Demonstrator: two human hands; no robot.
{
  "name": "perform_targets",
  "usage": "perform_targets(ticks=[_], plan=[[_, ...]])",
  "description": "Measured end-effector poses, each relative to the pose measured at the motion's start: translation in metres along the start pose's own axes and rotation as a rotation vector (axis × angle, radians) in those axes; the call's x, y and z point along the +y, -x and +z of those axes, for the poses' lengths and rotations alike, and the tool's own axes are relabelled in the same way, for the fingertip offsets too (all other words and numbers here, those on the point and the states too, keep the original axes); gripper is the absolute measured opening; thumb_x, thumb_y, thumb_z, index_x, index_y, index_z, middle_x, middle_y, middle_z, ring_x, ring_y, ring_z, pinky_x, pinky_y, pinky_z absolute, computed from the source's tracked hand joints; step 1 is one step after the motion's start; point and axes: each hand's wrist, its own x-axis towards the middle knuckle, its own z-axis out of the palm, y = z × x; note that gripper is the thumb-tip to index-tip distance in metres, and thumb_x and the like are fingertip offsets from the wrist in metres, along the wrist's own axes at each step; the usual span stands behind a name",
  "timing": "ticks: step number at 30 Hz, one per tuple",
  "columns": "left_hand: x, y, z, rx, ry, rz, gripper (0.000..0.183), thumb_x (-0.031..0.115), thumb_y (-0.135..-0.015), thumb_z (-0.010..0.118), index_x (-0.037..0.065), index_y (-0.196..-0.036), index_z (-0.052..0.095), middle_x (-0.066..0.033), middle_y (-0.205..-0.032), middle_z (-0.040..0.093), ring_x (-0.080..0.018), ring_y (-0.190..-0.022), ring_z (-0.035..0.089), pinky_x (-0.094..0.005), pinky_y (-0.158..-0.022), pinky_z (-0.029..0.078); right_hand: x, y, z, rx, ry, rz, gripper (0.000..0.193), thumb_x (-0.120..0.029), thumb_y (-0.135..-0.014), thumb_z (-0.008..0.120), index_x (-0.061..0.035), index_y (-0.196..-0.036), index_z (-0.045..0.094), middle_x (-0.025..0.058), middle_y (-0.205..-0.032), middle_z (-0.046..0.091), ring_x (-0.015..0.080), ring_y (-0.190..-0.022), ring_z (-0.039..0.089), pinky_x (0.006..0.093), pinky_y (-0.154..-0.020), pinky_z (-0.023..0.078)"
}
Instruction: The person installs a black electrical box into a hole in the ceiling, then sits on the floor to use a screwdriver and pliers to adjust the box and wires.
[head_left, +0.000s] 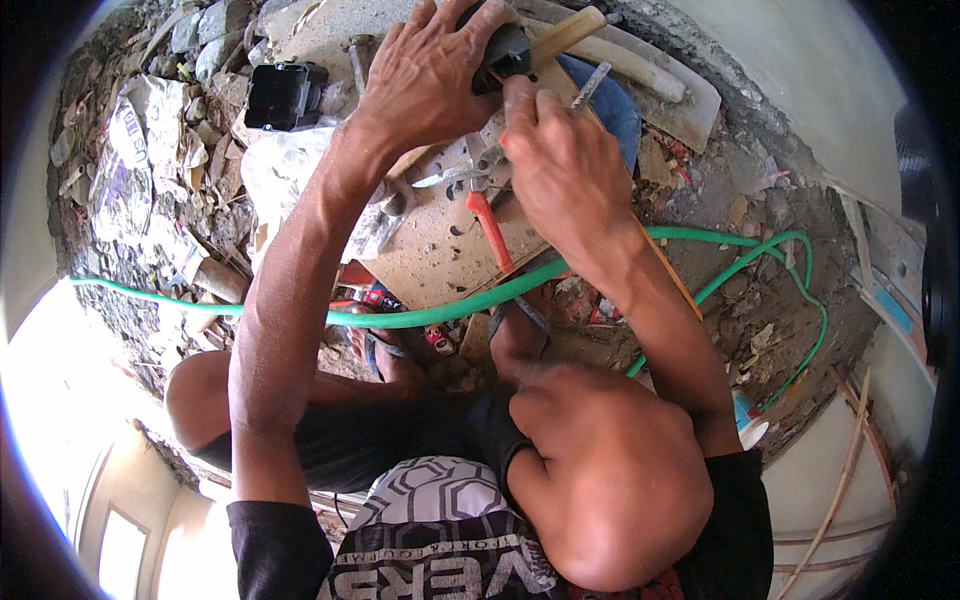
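Green hose (440, 312): landmark, running across the rubble floor.
Left hand (425, 75): above the hose, fingers curled round a black block (505, 52) on the board (440, 250).
Right hand (560, 165): pinching a thin metal rod (590, 85) beside the block.
Pliers (470, 185): red-handled, under both hands.
Risk: rod could slip toward the left fingers.

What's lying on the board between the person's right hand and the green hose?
In the head view, orange-handled pliers lie on the board between the right hand and the green hose, the orange handle pointing down toward the hose.
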Motion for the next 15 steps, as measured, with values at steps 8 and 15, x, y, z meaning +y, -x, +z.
perform_targets(ticks=[8,15], plan=[[0.000,0.000,0.002,0.037,-0.005,0.016,0.068,0.027,-0.076,0.079,0.008,-0.134,0.050,-0.0197,-0.128,0.052,-0.0423,-0.119,0.052,-0.0502,-0.102,0.045,-0.002,-0.008,0.005,-0.021,0.056,-0.015,0.018,-0.015,-0.093,0.064,0.0003,-0.100,0.059,0.0134,-0.082,0.068,0.0255,-0.070,0.075,0.0327,-0.054,0.061],[0.003,-0.002,0.001,0.004,-0.037,0.041,0.066,0.028,-0.076,0.079,0.008,-0.133,0.051,-0.0196,-0.126,0.052,-0.0425,-0.119,0.052,-0.0509,-0.101,0.044,0.002,-0.001,0.000,-0.039,0.050,0.000,0.016,-0.015,-0.095,0.062,-0.0004,-0.101,0.059,0.0149,-0.085,0.067,0.0264,-0.072,0.075,0.0347,-0.056,0.062]])
